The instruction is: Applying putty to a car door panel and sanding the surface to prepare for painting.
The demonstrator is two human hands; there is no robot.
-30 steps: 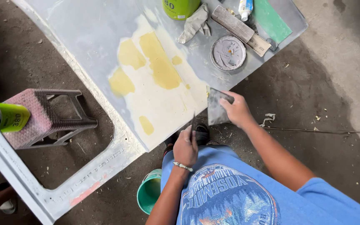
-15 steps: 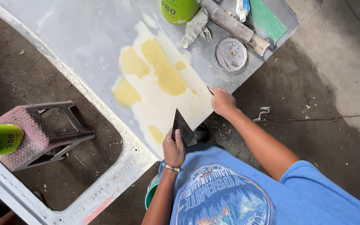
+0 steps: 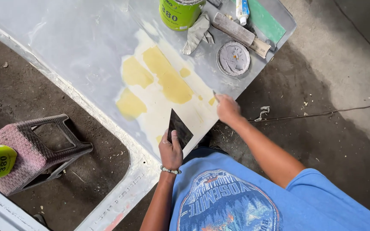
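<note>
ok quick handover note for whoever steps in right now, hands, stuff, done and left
Left hand grips a dark flat spreader blade, edge on the pale grey body panel. Right hand rests fingertips on the panel's near edge, holding nothing that I can see. Yellow filler patches lie spread on the panel, unsanded. Green tin, round grey lid and wooden sanding block sit at the far end. Left: smoothing the filler.

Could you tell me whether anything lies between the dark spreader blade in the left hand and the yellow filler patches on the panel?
Nothing visible does. The left hand holds the dark spreader against the pale sanded area, and only bare panel surface separates it from the yellow filler patches. The can, rag and lid sit farther away.
</note>
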